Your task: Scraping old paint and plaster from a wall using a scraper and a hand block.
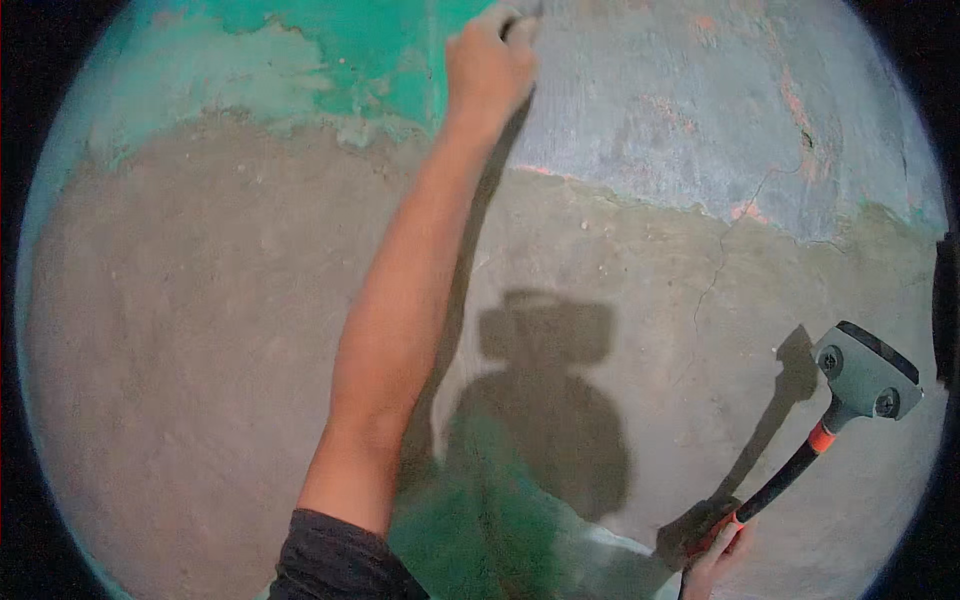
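My left hand (491,64) is raised against the wall at the top middle, at the border between green paint (375,52) and a grey-blue painted area (622,97). Its fingers are curled near the picture's edge; whether they hold something small cannot be made out. My right hand (720,551) is low at the right, closed around the orange grip of a long-handled scraper (870,371). The tool tilts up to the right, its grey head with two round screw knobs and a dark upper edge held in front of the wall.
Bare grey-brown plaster (210,337) spans the wall's middle, with a thin crack (720,262) at the right. Orange-pink spots show through the grey-blue paint. Shadows of my head, arm and the tool fall on the wall. A dark object (946,307) stands at the far right rim.
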Demonstrator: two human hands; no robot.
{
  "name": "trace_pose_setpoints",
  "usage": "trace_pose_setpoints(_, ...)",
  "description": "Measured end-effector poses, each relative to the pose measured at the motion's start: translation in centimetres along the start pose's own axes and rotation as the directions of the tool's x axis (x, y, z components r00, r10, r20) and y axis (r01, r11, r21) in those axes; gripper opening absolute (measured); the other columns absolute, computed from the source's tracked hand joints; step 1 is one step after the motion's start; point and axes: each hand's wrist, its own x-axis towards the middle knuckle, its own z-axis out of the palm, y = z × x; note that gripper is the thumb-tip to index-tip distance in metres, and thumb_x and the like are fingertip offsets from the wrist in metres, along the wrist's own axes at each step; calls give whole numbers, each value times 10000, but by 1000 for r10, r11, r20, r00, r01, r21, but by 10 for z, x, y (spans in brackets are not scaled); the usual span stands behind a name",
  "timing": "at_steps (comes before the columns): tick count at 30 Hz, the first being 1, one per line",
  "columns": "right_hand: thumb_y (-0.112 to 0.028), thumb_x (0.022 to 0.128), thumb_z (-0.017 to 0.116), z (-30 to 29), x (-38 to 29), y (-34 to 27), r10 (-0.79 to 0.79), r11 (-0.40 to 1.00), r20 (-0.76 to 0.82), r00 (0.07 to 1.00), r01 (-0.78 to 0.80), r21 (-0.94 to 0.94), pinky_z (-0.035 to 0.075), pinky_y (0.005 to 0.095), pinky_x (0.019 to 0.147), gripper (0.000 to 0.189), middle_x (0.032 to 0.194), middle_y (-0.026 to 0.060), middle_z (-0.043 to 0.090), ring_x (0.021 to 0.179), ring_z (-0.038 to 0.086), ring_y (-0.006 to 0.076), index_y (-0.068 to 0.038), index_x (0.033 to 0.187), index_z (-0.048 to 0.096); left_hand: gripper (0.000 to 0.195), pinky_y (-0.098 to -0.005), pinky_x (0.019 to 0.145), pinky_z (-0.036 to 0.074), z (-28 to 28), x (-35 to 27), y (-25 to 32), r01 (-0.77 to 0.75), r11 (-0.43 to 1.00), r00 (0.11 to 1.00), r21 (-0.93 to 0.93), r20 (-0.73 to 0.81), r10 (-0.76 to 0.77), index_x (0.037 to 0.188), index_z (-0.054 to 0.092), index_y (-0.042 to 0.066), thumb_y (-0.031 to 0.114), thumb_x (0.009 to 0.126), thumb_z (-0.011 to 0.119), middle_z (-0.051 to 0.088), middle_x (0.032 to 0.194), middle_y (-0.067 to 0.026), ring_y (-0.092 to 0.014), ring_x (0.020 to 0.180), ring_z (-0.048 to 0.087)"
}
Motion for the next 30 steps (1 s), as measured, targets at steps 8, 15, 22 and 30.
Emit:
trace_pose_setpoints(8,-365,987,480,-5,-1,-15,245,943,189,951,-279,180,433,241,599,435,878,39,533,718,525,116,-5,1230,464,342,-443,802,491,-10,-35,-30,-168,986,977,-10,-132,165,1011,660,-3,307,895,575,660,976,-249,-412,924,633)
trace_pose_setpoints(15,-340,994,452,-6,-1,-5,202,922,208,957,-257,290,450,263,650,443,942,65,571,777,560,132,19,1254,470,160,-445,734,470,-13,-91,-41,-86,996,971,-13,-223,81,910,630,-15,136,890,583,638,857,-243,-424,830,614)
trace_pose_setpoints(22,-325,993,440,-8,7,-13,-38,997,113,993,31,66,421,249,591,392,857,37,560,665,526,94,15,1181,492,161,-430,763,475,-14,-93,-24,-271,961,958,-60,-119,262,952,637,-13,122,893,572,651,946,-208,-411,906,606)
trace_pose_setpoints(30,-338,985,465,-15,7,-24,110,984,187,976,-134,117,380,239,549,370,776,2,486,625,464,81,-2,1134,508,231,-400,800,491,-18,-76,-18,-97,995,993,-26,-76,95,1017,659,16,201,907,575,669,967,-215,-398,903,636)
